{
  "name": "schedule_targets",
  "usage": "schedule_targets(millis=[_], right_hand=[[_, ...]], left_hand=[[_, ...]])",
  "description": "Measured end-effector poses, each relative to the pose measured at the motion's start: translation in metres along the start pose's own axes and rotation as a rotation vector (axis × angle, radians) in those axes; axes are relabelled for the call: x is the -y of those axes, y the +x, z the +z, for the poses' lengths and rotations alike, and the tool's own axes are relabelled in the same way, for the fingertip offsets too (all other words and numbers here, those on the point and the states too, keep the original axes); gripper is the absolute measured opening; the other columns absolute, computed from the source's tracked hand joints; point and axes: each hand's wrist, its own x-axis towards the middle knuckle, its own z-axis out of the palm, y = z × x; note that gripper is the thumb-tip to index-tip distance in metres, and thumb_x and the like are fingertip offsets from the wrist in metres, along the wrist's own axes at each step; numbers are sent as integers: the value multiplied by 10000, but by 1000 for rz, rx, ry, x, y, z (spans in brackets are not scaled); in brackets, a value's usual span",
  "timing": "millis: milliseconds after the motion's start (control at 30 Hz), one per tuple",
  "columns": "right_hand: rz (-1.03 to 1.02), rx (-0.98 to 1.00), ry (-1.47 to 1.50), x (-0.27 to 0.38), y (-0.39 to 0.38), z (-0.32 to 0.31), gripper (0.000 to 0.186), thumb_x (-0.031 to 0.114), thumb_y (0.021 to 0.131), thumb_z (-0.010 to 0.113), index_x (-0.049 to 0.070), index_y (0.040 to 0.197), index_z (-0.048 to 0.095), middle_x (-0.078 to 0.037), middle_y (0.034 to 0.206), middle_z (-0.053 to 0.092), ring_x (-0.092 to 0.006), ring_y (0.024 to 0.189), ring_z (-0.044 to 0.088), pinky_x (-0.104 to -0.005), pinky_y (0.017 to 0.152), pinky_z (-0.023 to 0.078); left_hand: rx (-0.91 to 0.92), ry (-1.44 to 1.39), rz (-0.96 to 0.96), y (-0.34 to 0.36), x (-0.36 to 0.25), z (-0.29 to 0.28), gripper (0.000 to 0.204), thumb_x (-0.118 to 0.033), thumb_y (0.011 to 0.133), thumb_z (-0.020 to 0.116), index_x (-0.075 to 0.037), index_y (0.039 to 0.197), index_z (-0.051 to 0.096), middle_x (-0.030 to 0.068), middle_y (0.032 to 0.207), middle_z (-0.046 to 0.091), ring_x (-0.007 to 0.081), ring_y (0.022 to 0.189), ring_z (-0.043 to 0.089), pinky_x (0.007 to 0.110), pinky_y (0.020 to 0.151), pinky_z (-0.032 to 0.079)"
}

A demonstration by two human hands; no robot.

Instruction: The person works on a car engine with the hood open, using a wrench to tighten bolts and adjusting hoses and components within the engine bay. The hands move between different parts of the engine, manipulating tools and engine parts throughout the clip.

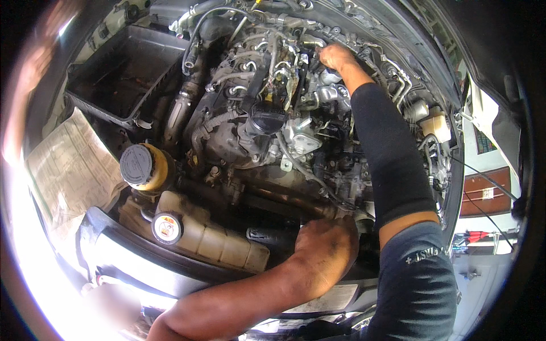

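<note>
A car engine (227, 128) fills the middle of the head view, with metal pipes and black hoses over its top. My right hand (335, 57), below a black sleeve, reaches to the far right part of the engine beside silvery metal parts (331, 92). Its fingers are curled in among the pipes, and what they hold is hidden. My left hand (327, 244) is closed low at the front of the engine, next to a thin hose (315, 179). The back of that hand covers its fingers and whatever is in them.
An open black box (128, 71) is at the far left. Nearer are papers (71, 165), a yellowish reservoir with a grey cap (136, 162) and a long pale tank (210, 230). Another person's arm (28, 85) shows at the left rim. A square reservoir (435, 125) stands at right.
</note>
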Motion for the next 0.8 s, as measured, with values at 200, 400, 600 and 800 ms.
schedule_targets(millis=[200,400,600,800], right_hand=[[-107,162,-194,-3,15,-30,316,274,940,625,55,1114,772,-196,1190,743,-379,1028,726,-450,943,581],[-196,184,-272,-15,11,-29,373,319,1028,537,53,1114,784,-192,1178,750,-394,1106,707,-450,972,569],[-51,249,-120,-13,12,-26,681,603,1068,463,5,1287,706,-222,1323,696,-406,1236,647,-467,1084,501],[-122,232,-88,-14,4,-36,638,616,1041,504,40,1121,767,-232,1131,732,-387,1085,694,-440,1002,536]], left_hand=[[-3,-26,-75,6,1,2,189,-152,884,668,-49,1031,727,157,998,729,370,929,727,478,809,580],[159,-49,-244,15,-5,-3,259,-237,997,592,-26,1052,731,207,990,756,405,943,745,500,827,596],[174,-108,-209,13,-6,-11,276,-255,998,594,-17,1041,728,232,958,757,422,934,750,510,818,600],[91,-59,-99,9,-4,-9,206,-107,922,621,22,1046,724,234,980,764,369,950,770,437,791,619]])
